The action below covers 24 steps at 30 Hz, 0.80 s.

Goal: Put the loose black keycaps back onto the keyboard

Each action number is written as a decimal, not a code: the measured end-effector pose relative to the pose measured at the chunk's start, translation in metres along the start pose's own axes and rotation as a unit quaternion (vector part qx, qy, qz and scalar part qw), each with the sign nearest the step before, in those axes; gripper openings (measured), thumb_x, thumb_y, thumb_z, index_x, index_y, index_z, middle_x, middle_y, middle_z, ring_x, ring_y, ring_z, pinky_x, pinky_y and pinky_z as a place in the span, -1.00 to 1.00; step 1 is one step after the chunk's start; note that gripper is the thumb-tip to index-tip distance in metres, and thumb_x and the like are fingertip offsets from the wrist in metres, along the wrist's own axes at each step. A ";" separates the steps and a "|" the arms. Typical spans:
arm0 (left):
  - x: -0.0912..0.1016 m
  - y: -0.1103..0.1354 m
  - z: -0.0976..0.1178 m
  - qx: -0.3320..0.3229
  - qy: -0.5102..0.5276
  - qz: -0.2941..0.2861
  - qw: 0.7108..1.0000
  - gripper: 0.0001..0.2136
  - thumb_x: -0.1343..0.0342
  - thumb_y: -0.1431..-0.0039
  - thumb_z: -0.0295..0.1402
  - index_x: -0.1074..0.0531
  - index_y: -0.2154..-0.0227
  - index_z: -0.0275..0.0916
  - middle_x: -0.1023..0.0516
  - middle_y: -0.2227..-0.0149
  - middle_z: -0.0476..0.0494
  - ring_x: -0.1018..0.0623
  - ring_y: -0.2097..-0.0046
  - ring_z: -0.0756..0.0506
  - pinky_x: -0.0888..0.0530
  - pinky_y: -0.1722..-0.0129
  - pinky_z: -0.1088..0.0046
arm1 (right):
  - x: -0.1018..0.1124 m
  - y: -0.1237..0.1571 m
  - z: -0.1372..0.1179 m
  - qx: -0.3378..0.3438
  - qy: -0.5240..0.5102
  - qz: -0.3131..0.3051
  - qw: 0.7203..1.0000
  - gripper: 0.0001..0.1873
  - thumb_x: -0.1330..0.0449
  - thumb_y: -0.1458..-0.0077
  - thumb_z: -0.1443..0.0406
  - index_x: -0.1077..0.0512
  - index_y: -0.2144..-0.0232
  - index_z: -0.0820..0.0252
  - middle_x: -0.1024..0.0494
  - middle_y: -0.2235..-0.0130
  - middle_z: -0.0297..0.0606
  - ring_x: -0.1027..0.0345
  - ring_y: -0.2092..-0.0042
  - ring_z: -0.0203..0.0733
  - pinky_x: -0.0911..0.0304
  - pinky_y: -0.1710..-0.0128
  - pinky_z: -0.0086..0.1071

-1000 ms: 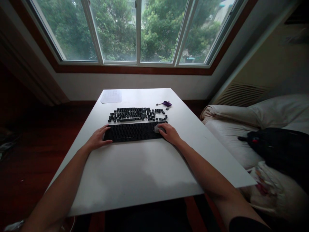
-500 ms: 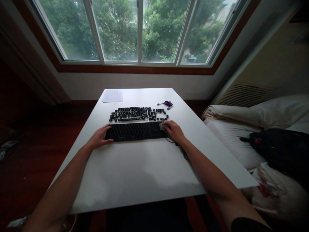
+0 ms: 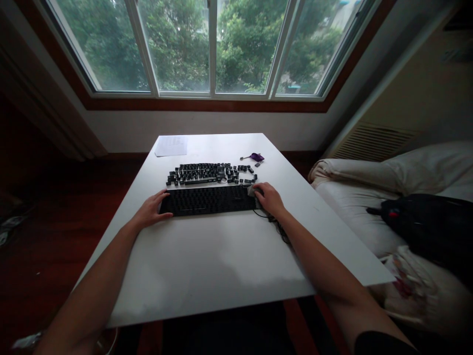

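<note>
A black keyboard (image 3: pixel 207 201) with its keycaps off lies flat across the white table. At its left end is my left hand (image 3: pixel 150 209), thumb on the front edge and fingers at the back corner, gripping it. My right hand (image 3: pixel 270 199) is closed on a small crumpled pale grey cloth (image 3: pixel 252 191), held against the keyboard's right end. Loose black keycaps (image 3: pixel 201 173) stand in rows just behind the keyboard. From its right side a black cable (image 3: pixel 279 228) runs under my right forearm.
On the white table (image 3: pixel 207 266), a sheet of paper (image 3: pixel 171 146) lies at the back left. A purple object (image 3: pixel 256 157) with a small brush-like tool (image 3: pixel 244 158) is at the back right. A dark bag (image 3: pixel 424 227) rests on the bed (image 3: pixel 343 197) to the right.
My right hand has slid the cloth slightly right, from the top of the keyboard to its right edge. The left hand keeps its grip at the left end.
</note>
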State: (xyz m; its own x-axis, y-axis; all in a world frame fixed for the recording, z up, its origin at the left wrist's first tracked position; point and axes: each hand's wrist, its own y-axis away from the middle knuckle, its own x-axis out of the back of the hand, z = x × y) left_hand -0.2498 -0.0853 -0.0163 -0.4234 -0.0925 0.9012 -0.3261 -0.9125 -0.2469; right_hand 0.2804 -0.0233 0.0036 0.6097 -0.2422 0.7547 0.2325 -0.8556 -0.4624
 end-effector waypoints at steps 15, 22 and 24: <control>0.002 -0.001 0.005 0.003 0.004 -0.004 1.000 -0.16 -0.16 -0.03 0.23 -0.22 -0.29 -0.14 -0.15 -0.39 -0.27 -0.22 -0.36 -0.38 -0.23 -0.33 -0.02 | 0.001 -0.001 -0.005 0.029 -0.013 -0.029 0.999 -0.73 -0.15 -0.17 0.35 -0.50 0.08 0.05 -0.52 0.07 -0.19 -0.39 0.02 -0.03 -0.29 -0.05 -0.12; -0.001 0.000 0.001 0.004 -0.001 -0.004 1.000 -0.15 -0.19 -0.03 0.21 -0.20 -0.31 -0.14 -0.11 -0.41 -0.28 -0.23 -0.36 -0.37 -0.22 -0.33 0.00 | 0.009 -0.001 0.012 -0.027 0.054 0.043 0.997 -0.75 -0.15 -0.18 0.35 -0.50 0.09 0.07 -0.50 0.13 -0.14 -0.35 0.05 0.02 -0.28 -0.04 -0.07; -0.001 0.000 0.000 0.003 0.001 -0.004 1.000 -0.15 -0.19 -0.03 0.21 -0.20 -0.31 -0.14 -0.11 -0.41 -0.28 -0.22 -0.36 -0.37 -0.22 -0.33 0.00 | 0.006 0.001 -0.004 0.000 0.044 0.034 0.998 -0.73 -0.14 -0.20 0.34 -0.49 0.06 0.06 -0.49 0.08 -0.13 -0.34 0.01 0.03 -0.28 -0.05 -0.07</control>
State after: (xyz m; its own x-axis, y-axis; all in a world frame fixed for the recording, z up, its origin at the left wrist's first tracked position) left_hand -0.2489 -0.0848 -0.0173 -0.4218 -0.0850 0.9027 -0.3237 -0.9159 -0.2374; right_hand 0.2816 -0.0274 0.0093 0.5557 -0.3390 0.7592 0.1926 -0.8358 -0.5141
